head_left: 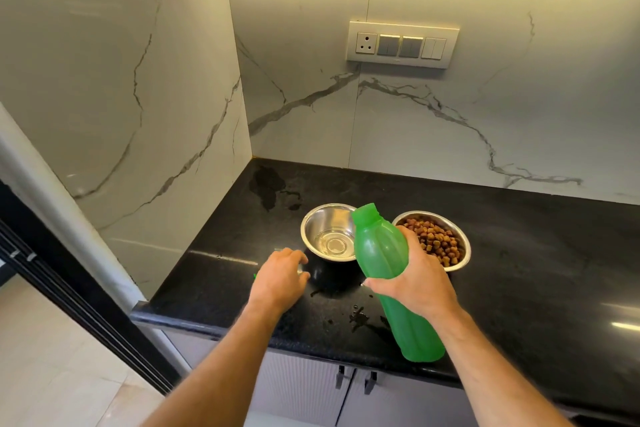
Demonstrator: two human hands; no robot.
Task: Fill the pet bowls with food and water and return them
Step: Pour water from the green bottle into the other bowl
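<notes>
Right hand (420, 279) grips a green bottle (388, 274), tilted toward the steel bowl (320, 224) (watering step); left hand (280, 276), fingers loosely curled, rests nearby. Next: tip further.

head cam | looks fwd+down | close over countertop (519, 253) corner

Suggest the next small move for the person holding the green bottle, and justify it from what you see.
Probably tip the green bottle further so its neck clears the rim of the left steel bowl and pours. The right hand grips it tilted beside that bowl, which holds only a little water, while the other bowl already has kibble.
</notes>
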